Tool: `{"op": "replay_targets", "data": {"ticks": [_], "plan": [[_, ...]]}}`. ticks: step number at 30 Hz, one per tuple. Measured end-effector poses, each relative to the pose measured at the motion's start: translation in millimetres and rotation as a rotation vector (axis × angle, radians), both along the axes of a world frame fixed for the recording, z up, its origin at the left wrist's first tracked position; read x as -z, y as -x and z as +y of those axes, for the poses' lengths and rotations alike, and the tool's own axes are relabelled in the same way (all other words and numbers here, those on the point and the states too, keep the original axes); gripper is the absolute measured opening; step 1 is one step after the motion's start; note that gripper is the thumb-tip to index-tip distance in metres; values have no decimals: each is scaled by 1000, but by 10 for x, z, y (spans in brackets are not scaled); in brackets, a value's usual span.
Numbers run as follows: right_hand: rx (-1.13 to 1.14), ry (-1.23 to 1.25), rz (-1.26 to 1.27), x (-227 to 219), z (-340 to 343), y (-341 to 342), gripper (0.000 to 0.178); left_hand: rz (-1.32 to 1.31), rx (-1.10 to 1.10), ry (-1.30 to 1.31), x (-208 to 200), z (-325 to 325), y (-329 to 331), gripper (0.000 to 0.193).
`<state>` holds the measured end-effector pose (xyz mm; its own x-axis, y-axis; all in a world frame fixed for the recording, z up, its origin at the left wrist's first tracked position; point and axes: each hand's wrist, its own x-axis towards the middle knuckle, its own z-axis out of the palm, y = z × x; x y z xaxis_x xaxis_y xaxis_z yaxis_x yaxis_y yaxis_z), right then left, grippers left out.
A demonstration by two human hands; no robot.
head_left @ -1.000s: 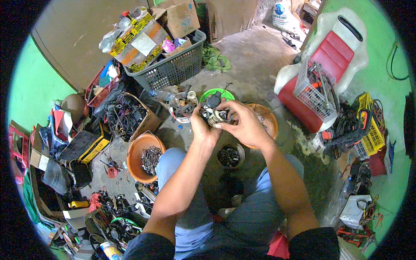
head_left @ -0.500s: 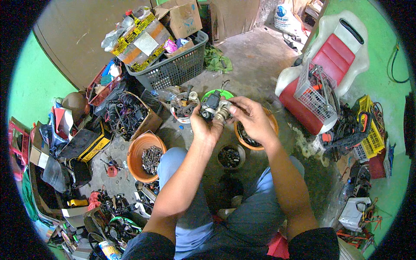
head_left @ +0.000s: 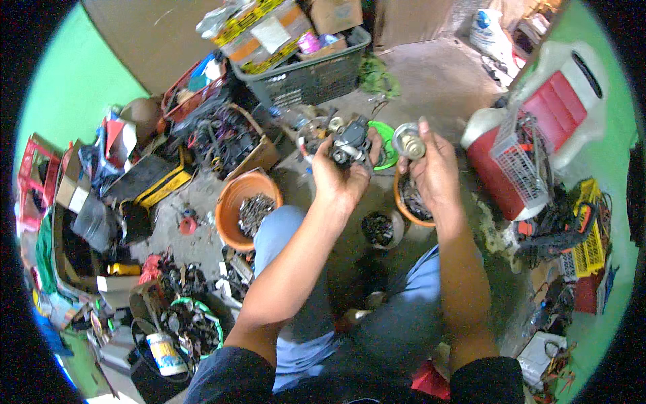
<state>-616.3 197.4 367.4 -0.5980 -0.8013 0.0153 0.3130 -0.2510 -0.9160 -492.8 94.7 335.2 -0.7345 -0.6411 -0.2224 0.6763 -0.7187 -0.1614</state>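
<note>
My left hand is closed around a dark mechanical part with a black block-shaped housing and silvery metal sections, tilted in the palm. A hand's width to the right, my right hand grips a round flanged metal piece, with a stepped, brass-toned middle, between thumb and fingers. The two parts are apart. Behind them shows a bright green bowl. An orange pot is partly hidden under my right hand, and a small grey pot of dark bits sits between my knees.
Another orange pot, holding small metal pieces, stands by my left knee. Beyond are a cardboard box of cables and a grey plastic basket piled with packages. At right, a red-and-white seat carries a grey crate.
My right hand has drawn away to the right with the round metal piece, separating it from the dark part in my left hand. The whole view has shifted, moving the surroundings rightward.
</note>
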Motion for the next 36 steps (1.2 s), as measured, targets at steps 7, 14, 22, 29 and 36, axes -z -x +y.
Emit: {"op": "replay_targets", "data": {"ticks": [7, 14, 22, 29, 36], "plan": [[-146, 151, 23, -176, -324, -469, 30, -3, -128, 39, -256, -103, -705, 35], [-434, 258, -7, -232, -614, -1030, 35, 5, -387, 106, -398, -128, -1838, 37], [-629, 164, -21, -37, -986, -1733, 28, -156, -700, 105, -281, -211, -2943, 45], [-636, 162, -21, -445, -964, -2274, 26, -83, -720, 80, -439, -136, -3129, 38], [-585, 265, 86, -961, -816, -2487, 22, -53, -642, 112, -560, -70, -3129, 41]]}}
